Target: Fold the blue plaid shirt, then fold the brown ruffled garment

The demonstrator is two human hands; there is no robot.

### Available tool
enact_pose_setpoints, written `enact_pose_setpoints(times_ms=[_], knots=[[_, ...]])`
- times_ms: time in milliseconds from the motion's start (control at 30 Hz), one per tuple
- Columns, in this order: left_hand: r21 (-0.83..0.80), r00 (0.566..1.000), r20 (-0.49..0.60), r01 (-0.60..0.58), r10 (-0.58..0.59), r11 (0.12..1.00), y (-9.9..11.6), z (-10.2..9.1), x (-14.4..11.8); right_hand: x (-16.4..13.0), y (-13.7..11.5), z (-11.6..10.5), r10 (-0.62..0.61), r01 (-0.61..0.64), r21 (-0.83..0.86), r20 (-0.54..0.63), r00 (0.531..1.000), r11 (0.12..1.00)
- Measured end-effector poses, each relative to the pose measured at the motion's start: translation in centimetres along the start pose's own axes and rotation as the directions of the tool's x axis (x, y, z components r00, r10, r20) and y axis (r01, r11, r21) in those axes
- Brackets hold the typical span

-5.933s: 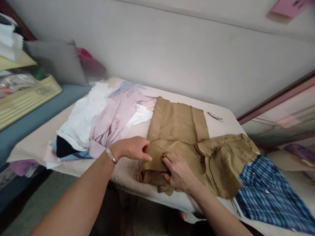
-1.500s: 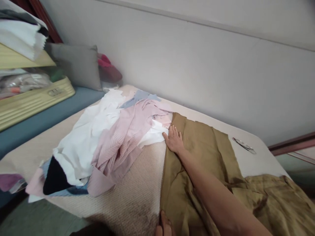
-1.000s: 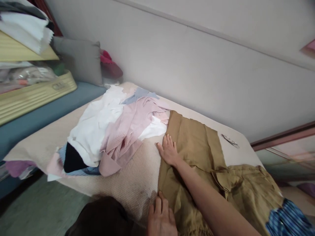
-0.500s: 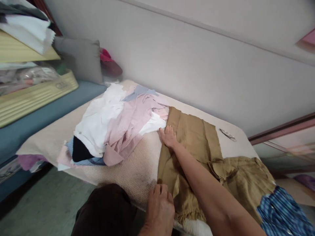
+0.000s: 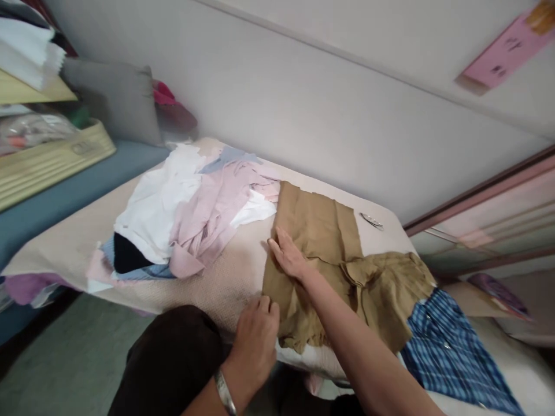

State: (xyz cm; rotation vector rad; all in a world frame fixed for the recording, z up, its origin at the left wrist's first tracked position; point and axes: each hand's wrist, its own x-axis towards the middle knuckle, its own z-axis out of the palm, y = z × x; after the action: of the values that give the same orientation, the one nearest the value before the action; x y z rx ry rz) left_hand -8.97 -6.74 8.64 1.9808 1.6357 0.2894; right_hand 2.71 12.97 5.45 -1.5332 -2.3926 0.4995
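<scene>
An olive-brown garment (image 5: 321,222) lies spread on the bed, its far part flat and its right part bunched; which kind of garment it is I cannot tell. My right hand (image 5: 289,254) rests flat on its left side with the fingers stretched out. At the near left edge, my left hand (image 5: 256,329), with a silver bracelet on the wrist, has its fingers curled onto the cloth and grips it. A blue plaid garment (image 5: 455,346) adjoins the brown one at the lower right.
To the left is a loose pile with a white garment (image 5: 151,202) and a pink garment (image 5: 212,208). A small thin-framed object (image 5: 372,221) lies by the wall (image 5: 277,104). A grey pillow (image 5: 113,98) and yellow boxes (image 5: 56,167) stand at the far left.
The view has shifted right. My right hand has slid toward me along the brown garment's left side. My left hand stays at the near edge, where the cloth lies flatter.
</scene>
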Motion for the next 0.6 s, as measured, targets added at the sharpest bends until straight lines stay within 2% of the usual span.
enact_pose_setpoints(times_ms=[67,100,167,267,333,400,500,600], knots=[[0.023,1.000,-0.024,-0.010,0.011,1.000,-0.3,0.3,0.0,-3.7,1.4,-2.7,0.006,-0.002,0.046,-0.076,0.997,0.999],[0.038,0.999,-0.038,-0.021,0.023,0.999,-0.4,0.5,0.0,-5.7,2.4,-4.2,0.047,-0.043,0.037,-0.110,0.993,0.998],[0.075,0.997,-0.065,-0.042,0.047,0.996,-0.4,1.1,0.3,-9.7,5.0,-7.0,0.220,-0.225,-0.015,-0.167,0.961,0.974],[0.126,0.993,-0.077,-0.073,0.084,0.989,0.0,1.6,0.6,-13.7,8.9,-10.4,0.494,-0.543,-0.137,-0.277,0.824,0.829],[0.144,0.992,-0.072,-0.091,0.102,0.985,0.3,1.6,0.8,-14.7,10.5,-11.6,0.549,-0.637,-0.240,-0.346,0.761,0.732],[0.154,0.992,-0.060,-0.101,0.111,0.983,0.6,1.5,0.9,-14.7,11.1,-11.6,0.538,-0.646,-0.348,-0.362,0.761,0.680],[0.173,0.995,-0.028,-0.094,0.101,0.980,0.7,1.3,1.0,-14.0,11.4,-10.6,0.587,-0.646,-0.416,-0.278,0.760,0.640],[0.203,0.996,0.021,-0.085,0.082,0.976,0.6,1.1,1.0,-13.5,12.6,-10.9,0.668,-0.700,-0.355,-0.230,0.708,0.620]])
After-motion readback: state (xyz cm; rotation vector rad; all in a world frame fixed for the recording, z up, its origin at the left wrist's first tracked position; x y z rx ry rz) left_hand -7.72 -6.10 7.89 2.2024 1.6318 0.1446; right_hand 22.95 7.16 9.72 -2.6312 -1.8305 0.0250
